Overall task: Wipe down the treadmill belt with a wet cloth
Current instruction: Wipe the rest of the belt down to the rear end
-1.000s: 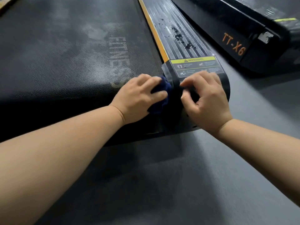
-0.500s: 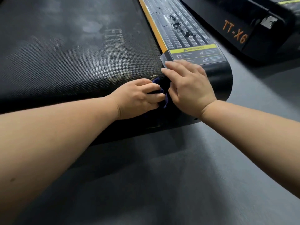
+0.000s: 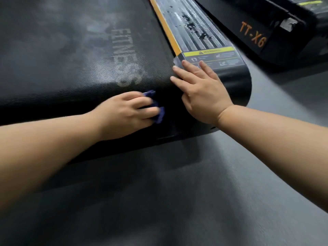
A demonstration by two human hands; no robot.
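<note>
While left hand (image 3: 124,112) fingers grip cloth (image 3: 160,115) on belt (image 3: 71,68), right hand (image 3: 204,93) fingers flat.

My left hand (image 3: 127,110) slid the cloth (image 3: 158,113) toward frame left, away from my right hand (image 3: 204,93), which now lies flat.

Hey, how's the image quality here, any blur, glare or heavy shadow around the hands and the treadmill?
Head view: the left hand and the blue cloth are softly motion-blurred, the right hand is sharper; light glares off the wet side rail; a dark shadow lies on the floor under the end of the belt; the wide lens bows straight edges.
</note>
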